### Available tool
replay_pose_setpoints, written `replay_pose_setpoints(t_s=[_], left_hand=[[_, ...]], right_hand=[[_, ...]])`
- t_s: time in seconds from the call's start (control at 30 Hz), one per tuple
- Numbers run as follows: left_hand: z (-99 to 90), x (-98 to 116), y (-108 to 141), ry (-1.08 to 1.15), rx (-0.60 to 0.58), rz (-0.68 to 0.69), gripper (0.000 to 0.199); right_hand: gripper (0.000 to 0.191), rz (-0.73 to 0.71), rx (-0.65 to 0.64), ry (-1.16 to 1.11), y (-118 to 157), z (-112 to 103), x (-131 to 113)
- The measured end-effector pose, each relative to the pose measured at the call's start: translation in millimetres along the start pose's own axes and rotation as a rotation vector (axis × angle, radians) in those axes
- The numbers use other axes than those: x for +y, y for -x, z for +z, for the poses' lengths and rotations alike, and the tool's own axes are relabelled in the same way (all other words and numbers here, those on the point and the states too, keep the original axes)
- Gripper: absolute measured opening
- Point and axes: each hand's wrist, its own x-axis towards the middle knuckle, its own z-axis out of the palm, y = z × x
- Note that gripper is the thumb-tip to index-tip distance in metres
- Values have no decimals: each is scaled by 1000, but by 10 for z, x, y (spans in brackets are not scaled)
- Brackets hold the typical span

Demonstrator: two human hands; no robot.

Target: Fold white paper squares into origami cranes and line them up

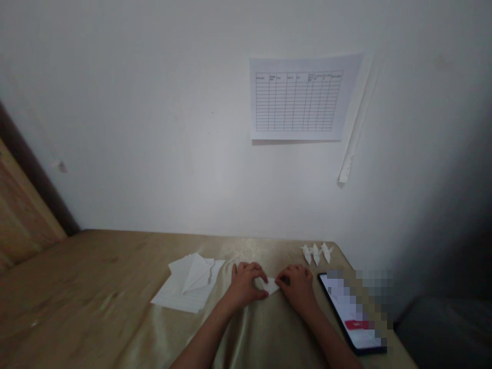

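A small folded piece of white paper (272, 287) lies between my two hands on the cloth-covered table. My left hand (246, 283) curves round its left side, with thumb and fingertips at the paper's edge. On the other side, my right hand (300, 287) pinches the right corner between thumb and finger. The finer folds are too small to make out. Beyond my right hand, three small white folded-paper birds (316, 254) stand in a row near the table's back right corner.
Left of my hands lies a stack of white paper sheets (175, 300) with a creased piece (197, 271) on top. A tablet or large phone (346, 312), partly blurred out, rests at the right edge. Behind the table (96, 287) rises a wall with a printed chart (300, 102).
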Motion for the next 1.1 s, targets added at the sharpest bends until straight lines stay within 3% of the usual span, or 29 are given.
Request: replay_pose_setpoints(t_s=[0.2, 1.1], left_hand=[[12, 14, 1, 20, 22, -14, 23], [62, 20, -37, -60, -24, -35, 38]], right_hand=[[14, 1, 43, -26, 24, -4, -31], [12, 72, 44, 0, 7, -5, -152]])
